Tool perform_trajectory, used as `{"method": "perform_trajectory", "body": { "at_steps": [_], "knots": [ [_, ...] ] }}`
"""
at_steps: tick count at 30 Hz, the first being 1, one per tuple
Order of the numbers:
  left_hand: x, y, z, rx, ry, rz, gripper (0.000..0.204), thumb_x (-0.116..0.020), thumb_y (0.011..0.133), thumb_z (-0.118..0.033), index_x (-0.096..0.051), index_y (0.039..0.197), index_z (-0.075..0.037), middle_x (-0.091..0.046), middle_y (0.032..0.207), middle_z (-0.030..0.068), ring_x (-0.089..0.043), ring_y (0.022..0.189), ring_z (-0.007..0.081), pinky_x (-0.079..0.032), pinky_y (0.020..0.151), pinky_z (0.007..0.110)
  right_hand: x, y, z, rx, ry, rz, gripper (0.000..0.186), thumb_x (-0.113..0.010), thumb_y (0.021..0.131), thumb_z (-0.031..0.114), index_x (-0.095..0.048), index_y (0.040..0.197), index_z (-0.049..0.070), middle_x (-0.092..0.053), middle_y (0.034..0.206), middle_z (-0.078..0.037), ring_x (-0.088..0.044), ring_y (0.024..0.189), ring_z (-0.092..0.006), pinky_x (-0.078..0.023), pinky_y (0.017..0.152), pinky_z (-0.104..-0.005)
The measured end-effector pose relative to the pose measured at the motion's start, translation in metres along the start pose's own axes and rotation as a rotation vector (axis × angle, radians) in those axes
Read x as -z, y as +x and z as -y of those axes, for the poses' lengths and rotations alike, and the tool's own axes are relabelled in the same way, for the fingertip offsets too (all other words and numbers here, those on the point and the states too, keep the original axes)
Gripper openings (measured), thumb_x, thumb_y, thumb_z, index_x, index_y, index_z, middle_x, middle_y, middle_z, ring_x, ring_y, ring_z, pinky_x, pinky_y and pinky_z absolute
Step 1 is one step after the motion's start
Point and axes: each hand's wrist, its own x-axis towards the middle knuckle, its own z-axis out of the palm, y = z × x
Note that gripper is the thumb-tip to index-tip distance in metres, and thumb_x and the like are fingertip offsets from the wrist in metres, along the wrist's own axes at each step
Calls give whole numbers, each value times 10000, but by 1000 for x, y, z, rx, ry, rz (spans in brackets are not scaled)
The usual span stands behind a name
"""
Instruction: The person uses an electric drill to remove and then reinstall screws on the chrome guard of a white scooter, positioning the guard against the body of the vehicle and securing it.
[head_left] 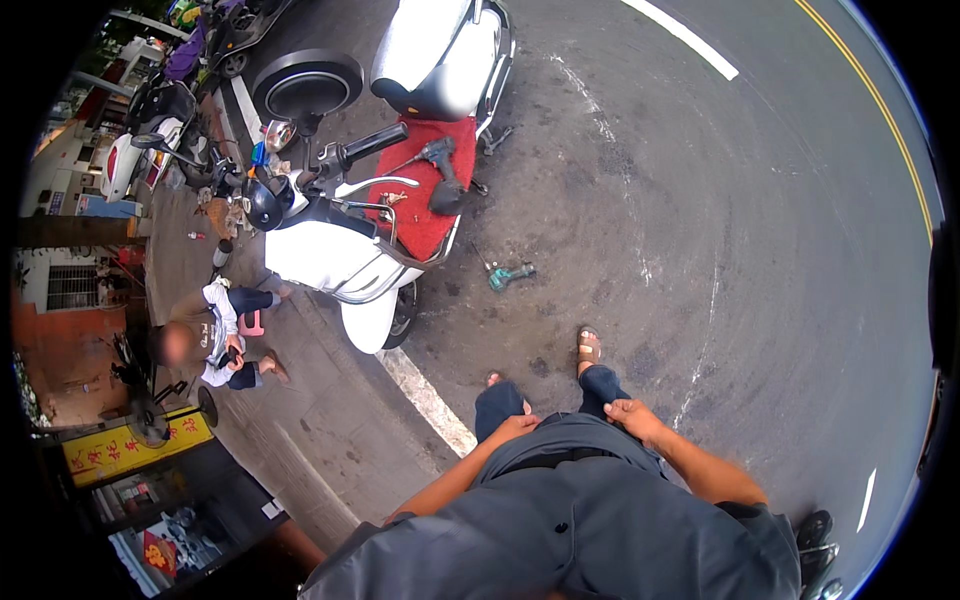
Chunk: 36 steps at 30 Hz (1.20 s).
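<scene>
I stand on the road in dark trousers (602,385) and sandals, both arms reaching down to my thighs. My left hand (517,427) is closed on the trouser cloth by the left leg. On the other side, my right hand (632,415) pinches the cloth of the right leg. Ahead of me is a white motor scooter (330,258) with a red mat (420,222) on its footboard. A dark cordless power tool (442,170) lies on that mat. A teal cordless power tool (510,277) rests on the asphalt, apart from my hands.
A person (220,335) sits on a pink stool (251,322) on the pavement to the left, holding a small dark object. More scooters (150,150) are parked at the far left. A white painted line (430,400) runs along the pavement edge. Another vehicle part (818,555) shows at lower right.
</scene>
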Motion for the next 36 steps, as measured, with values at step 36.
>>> {"method": "perform_trajectory", "body": {
  "at_steps": [36],
  "knots": [
    [-18, 223, -263, 172, -1087, -200, 345, -597, 1006, -322, -625, 1207, -44, -657, 1023, 12, -596, 938, 88, -483, 836, 261, 173, 378, 352, -770, -720, 1232, 321, -608, 1000, 377, -618, 884, 78, -462, 606, 26, -404, 461, -97, -329, 440, -269]
  ]
}}
